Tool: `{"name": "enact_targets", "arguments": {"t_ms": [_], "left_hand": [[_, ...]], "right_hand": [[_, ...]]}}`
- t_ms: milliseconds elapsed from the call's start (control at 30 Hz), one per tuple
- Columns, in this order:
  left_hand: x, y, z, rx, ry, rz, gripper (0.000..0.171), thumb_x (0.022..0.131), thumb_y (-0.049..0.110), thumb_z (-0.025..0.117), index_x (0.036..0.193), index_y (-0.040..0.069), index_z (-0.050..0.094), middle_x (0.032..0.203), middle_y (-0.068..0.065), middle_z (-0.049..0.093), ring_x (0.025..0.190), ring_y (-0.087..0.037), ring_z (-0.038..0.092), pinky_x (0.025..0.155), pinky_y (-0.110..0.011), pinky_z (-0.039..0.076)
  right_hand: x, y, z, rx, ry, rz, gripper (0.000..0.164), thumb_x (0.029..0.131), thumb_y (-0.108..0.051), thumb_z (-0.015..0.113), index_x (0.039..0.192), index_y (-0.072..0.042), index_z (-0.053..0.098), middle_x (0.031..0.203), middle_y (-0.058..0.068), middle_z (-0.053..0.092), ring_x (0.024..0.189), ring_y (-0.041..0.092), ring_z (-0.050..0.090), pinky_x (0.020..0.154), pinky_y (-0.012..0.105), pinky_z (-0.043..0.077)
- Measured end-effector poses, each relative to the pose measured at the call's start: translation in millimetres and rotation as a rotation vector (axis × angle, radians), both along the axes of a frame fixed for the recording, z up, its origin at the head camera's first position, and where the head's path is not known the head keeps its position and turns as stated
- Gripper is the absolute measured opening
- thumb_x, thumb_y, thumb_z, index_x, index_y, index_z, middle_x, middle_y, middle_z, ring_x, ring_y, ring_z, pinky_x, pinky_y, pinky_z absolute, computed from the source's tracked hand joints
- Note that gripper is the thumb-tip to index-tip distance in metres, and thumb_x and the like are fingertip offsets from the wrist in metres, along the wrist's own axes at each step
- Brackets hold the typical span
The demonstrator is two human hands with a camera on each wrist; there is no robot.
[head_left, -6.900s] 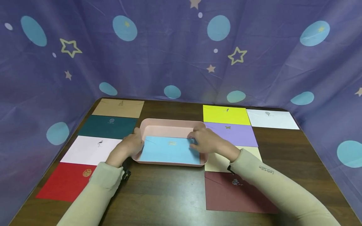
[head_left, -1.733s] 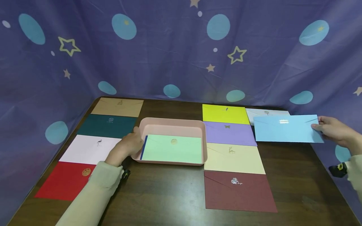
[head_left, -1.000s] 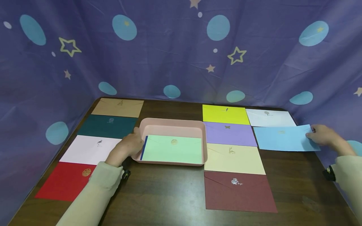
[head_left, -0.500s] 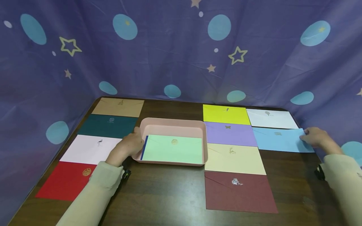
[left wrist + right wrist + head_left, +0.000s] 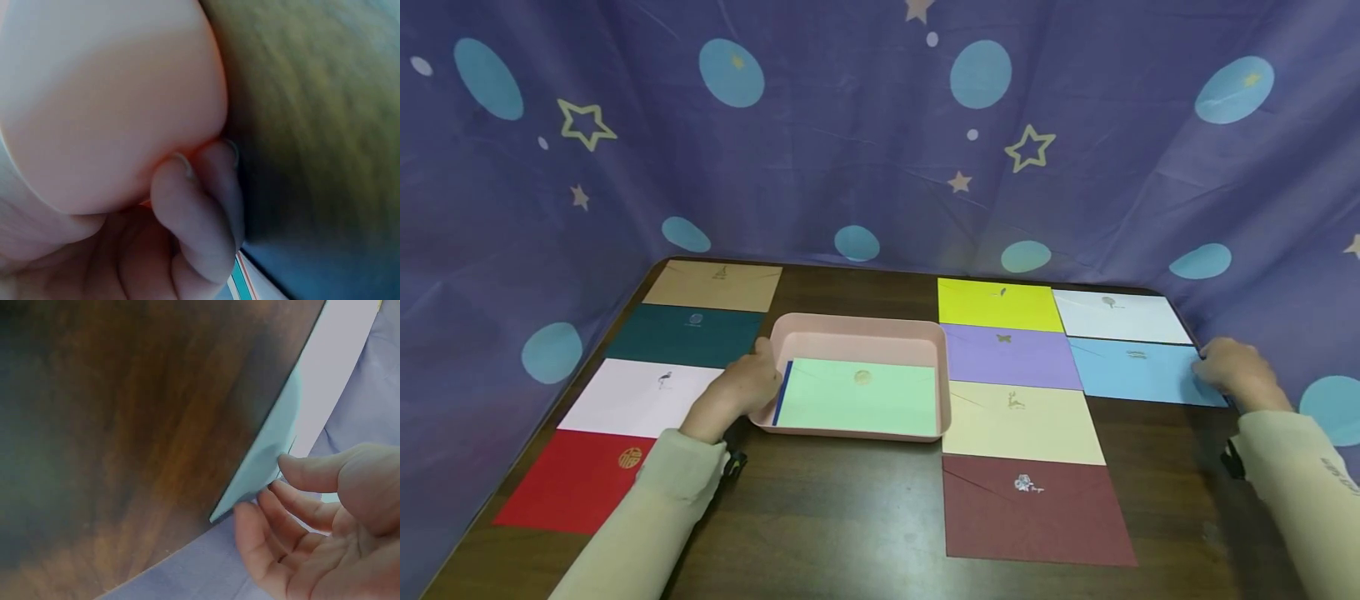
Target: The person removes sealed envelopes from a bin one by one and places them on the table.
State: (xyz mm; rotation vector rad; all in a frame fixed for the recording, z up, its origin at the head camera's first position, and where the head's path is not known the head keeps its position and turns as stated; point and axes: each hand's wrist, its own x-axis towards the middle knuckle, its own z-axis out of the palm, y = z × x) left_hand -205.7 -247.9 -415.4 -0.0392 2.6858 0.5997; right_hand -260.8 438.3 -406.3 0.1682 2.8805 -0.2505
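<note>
My left hand (image 5: 747, 385) grips the left wall of a pink tray (image 5: 857, 325), its thumb at the rim and its fingertips curled against the outside in the left wrist view. Inside the tray lies a mint green envelope (image 5: 857, 404) with a gold emblem, a dark blue edge (image 5: 783, 392) peeking out at its left. At the table's right edge my right hand (image 5: 1240, 373) pinches the right end of a light blue envelope (image 5: 1138, 371) with a gold mark. In the right wrist view, the thumb is on the top of that envelope (image 5: 265, 459) and the fingers are at its edge.
Right of the tray are yellow (image 5: 996, 304), purple (image 5: 1011, 362), cream (image 5: 1022, 429) and maroon (image 5: 1037, 521) envelopes, plus a white one (image 5: 1120, 321) behind the light blue. Tan (image 5: 711, 292), dark green (image 5: 677, 337), pale pink (image 5: 632, 400) and red (image 5: 568, 483) envelopes line the left.
The light blue envelope went from the tray to the right, then down onto the table in front of the white one, uncovering the mint green envelope. My left hand stayed on the tray.
</note>
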Motion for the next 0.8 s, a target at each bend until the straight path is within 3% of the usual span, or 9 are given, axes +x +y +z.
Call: {"name": "enact_targets", "arguments": {"t_ms": [100,300,433,533,800], "left_hand": [[-0.2,0.3,-0.1,0.005,-0.001,-0.001,0.048,0.101,0.016,0.033,0.135,-0.011,0.012,0.082,-0.02,0.05,0.067,-0.028,0.055,0.051,-0.034,0.043],[-0.4,0.0,1.1,-0.013,-0.008,-0.001,0.048,0.101,0.016,0.033,0.134,-0.01,0.012,0.086,-0.02,0.05,0.07,-0.029,0.055,0.053,-0.034,0.043],[-0.6,-0.8,0.7,-0.021,0.005,-0.014,0.048,0.101,0.016,0.033,0.135,-0.01,0.012,0.086,-0.021,0.05,0.071,-0.029,0.055,0.053,-0.035,0.043],[-0.6,-1.6,0.5,-0.025,0.012,-0.019,0.047,0.101,0.016,0.033,0.134,-0.01,0.013,0.087,-0.021,0.05,0.072,-0.03,0.055,0.054,-0.035,0.043],[0.5,-0.2,0.4,-0.02,-0.008,-0.01,0.048,0.101,0.016,0.034,0.135,-0.009,0.012,0.088,-0.021,0.05,0.072,-0.029,0.055,0.053,-0.035,0.043]], "right_hand": [[0.7,-1.3,-2.5,-0.005,0.005,-0.011,0.018,0.082,-0.015,0.044,0.064,-0.01,0.043,0.069,0.014,0.045,0.067,0.035,0.046,0.053,0.039,0.037],[1.2,-2.4,-4.1,0.012,0.044,-0.016,0.018,0.085,-0.017,0.045,0.071,-0.006,0.048,0.078,0.023,0.048,0.071,0.04,0.046,0.055,0.046,0.038],[3.2,-4.8,-4.4,0.021,0.062,0.01,0.032,0.088,-0.024,0.048,0.099,0.006,0.053,0.099,0.035,0.049,0.083,0.049,0.047,0.063,0.054,0.042],[3.7,-6.9,-4.0,0.028,0.063,0.024,0.05,0.09,-0.027,0.049,0.122,0.011,0.044,0.12,0.042,0.039,0.098,0.058,0.041,0.073,0.064,0.04],[2.2,-7.8,-7.5,0.02,0.057,-0.003,0.052,0.091,-0.025,0.05,0.124,0.014,0.041,0.12,0.044,0.036,0.101,0.062,0.036,0.077,0.067,0.037]]}}
